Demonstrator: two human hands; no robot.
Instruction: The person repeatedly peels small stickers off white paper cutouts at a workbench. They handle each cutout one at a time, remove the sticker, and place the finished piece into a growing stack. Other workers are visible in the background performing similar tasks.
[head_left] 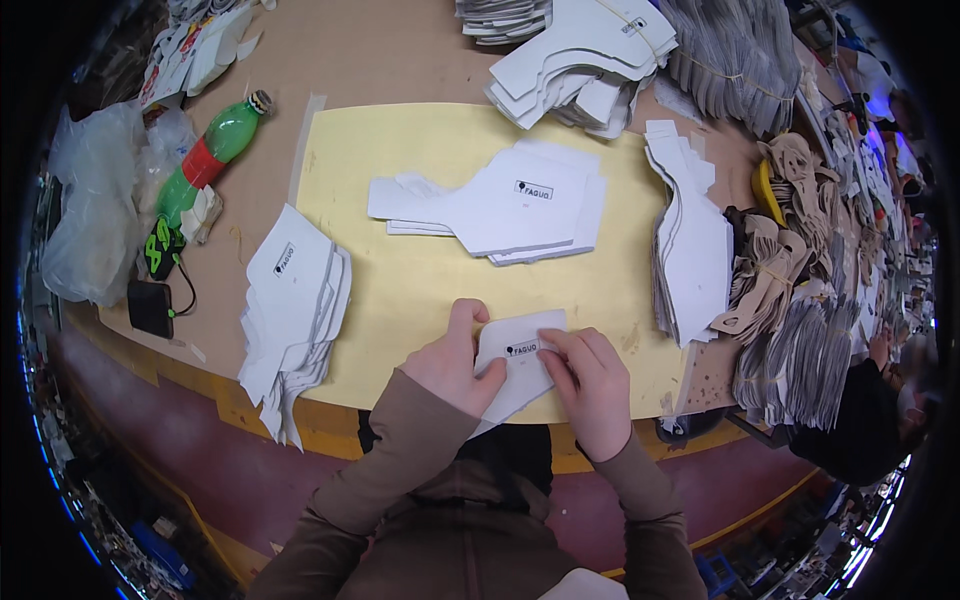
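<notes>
My left hand [455,362] and my right hand [590,385] both hold one white cut-out piece [515,365] with a small dark label, at the near edge of a yellow mat [430,280]. The left thumb lies along the piece's left edge; the right fingers press on the label. A loose pile of similar white pieces [500,205] lies in the mat's middle. Another stack of white pieces [295,315] sits at the mat's left edge, partly overhanging the table.
A green plastic bottle [205,160] lies at the left, with a black phone [150,305] and clear plastic bags [85,230] near it. Stacks of white pieces [690,245], tan cut-outs [775,270] and grey bundles [795,360] crowd the right. More white stacks [580,60] lie at the back.
</notes>
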